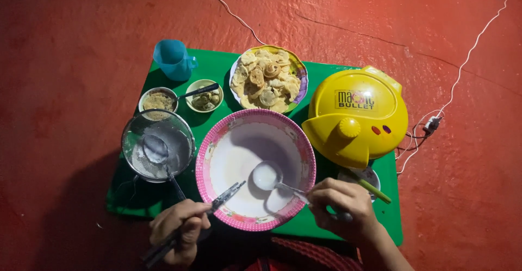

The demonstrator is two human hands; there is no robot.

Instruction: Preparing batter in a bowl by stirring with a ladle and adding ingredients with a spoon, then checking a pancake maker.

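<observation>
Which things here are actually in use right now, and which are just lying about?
In use:
right hand, ladle
left hand, chopsticks
pink-rimmed bowl

Lying about:
yellow appliance
plate of snacks
blue cup
sieve
two small bowls

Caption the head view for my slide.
Right hand dips a ladle in a pink-rimmed bowl; left hand holds tongs.

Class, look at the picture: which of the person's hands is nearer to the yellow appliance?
Right. The right hand, holding a ladle in the pink-rimmed bowl, sits just below the yellow appliance. The left hand, holding chopsticks, lies across the bowl, farther off.
</observation>
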